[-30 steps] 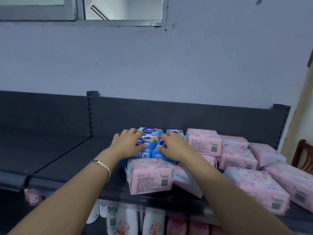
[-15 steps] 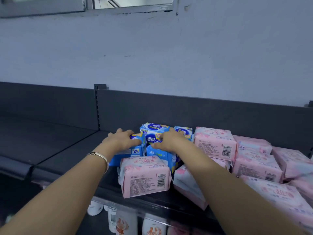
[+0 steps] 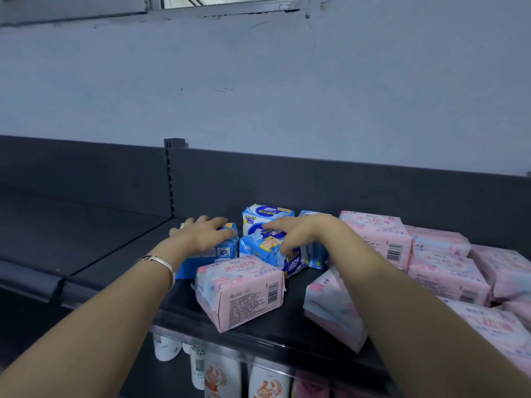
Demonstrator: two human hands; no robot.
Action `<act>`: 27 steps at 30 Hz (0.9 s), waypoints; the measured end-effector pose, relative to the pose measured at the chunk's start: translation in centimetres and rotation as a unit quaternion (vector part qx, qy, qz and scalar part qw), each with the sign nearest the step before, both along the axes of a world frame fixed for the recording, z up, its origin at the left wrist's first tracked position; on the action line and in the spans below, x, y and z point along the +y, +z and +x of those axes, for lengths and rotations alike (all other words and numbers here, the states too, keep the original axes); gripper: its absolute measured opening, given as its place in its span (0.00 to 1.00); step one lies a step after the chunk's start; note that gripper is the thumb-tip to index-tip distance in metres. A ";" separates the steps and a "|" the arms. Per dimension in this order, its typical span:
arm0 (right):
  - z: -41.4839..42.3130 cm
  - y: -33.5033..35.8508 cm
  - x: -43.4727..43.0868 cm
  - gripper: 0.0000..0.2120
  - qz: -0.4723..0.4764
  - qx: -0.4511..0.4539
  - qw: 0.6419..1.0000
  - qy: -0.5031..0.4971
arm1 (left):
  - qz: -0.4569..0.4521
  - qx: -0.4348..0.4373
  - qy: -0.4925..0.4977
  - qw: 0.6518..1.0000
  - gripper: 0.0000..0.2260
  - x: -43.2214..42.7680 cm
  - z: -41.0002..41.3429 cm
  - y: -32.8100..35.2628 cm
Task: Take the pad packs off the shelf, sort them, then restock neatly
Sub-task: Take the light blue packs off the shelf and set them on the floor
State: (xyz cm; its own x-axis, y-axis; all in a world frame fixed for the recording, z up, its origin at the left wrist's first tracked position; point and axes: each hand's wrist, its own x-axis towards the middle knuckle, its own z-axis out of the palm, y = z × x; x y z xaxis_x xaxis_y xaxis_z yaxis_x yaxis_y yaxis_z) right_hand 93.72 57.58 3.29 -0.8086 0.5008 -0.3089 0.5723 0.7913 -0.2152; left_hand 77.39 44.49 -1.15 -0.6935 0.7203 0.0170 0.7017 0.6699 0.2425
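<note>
Several blue pad packs (image 3: 265, 218) are bunched at the back of the dark top shelf (image 3: 120, 262). My left hand (image 3: 205, 232) lies palm down on the leftmost blue pack (image 3: 222, 252), fingers closed over its top. My right hand (image 3: 298, 232) rests on another blue pack (image 3: 264, 248), thumb at its front. A pink pad pack (image 3: 244, 291) lies in front of them near the shelf edge. A second pink pack (image 3: 330, 314) leans under my right forearm. Several more pink packs (image 3: 382, 239) are stacked to the right.
The shelf's left section (image 3: 71, 225) holds nothing, split off by a slotted upright (image 3: 169, 173). A grey wall rises behind, with a window frame (image 3: 224, 7) at the top. White bottles (image 3: 218, 374) stand on the shelf below.
My hands have spread apart: the left slid a blue pack to the left, the right stays on the blue packs. The view has shifted slightly left and down.
</note>
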 end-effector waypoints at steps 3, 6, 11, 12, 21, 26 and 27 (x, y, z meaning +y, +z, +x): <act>0.0 -0.8 0.3 0.43 0.115 -0.029 0.992 0.036 | -0.014 0.032 -0.013 0.999 0.25 0.4 0.1 -0.2; -1.0 -1.6 1.1 0.45 0.153 -0.009 0.988 0.011 | 0.013 0.052 -0.012 0.998 0.25 0.4 0.0 -0.6; -1.4 -2.5 0.5 0.41 0.238 0.029 0.971 -0.005 | 0.080 0.075 0.011 0.994 0.25 -0.5 0.2 -1.0; -1.4 -2.8 0.4 0.41 0.251 0.063 0.966 -0.011 | 0.096 0.083 0.017 0.992 0.25 -0.7 0.3 -0.9; -1.1 -1.5 -2.1 0.41 0.229 0.307 0.916 -0.122 | 0.213 0.186 0.044 0.958 0.26 -2.4 0.7 1.2; -0.7 -0.1 -5.6 0.41 0.217 0.356 0.900 -0.130 | 0.276 0.210 0.022 0.938 0.22 -5.4 1.1 2.7; -0.9 0.1 -6.8 0.41 0.214 0.364 0.897 -0.130 | 0.281 0.212 0.019 0.936 0.22 -6.3 1.1 3.0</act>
State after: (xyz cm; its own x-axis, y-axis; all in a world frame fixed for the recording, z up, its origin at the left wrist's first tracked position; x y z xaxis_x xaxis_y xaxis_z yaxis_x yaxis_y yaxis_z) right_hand 92.83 50.78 3.44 -0.5573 0.6485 0.5186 0.5807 0.7508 -0.3148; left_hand 78.49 38.16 1.85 -0.5628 0.4895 0.6660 0.7933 0.5462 0.2689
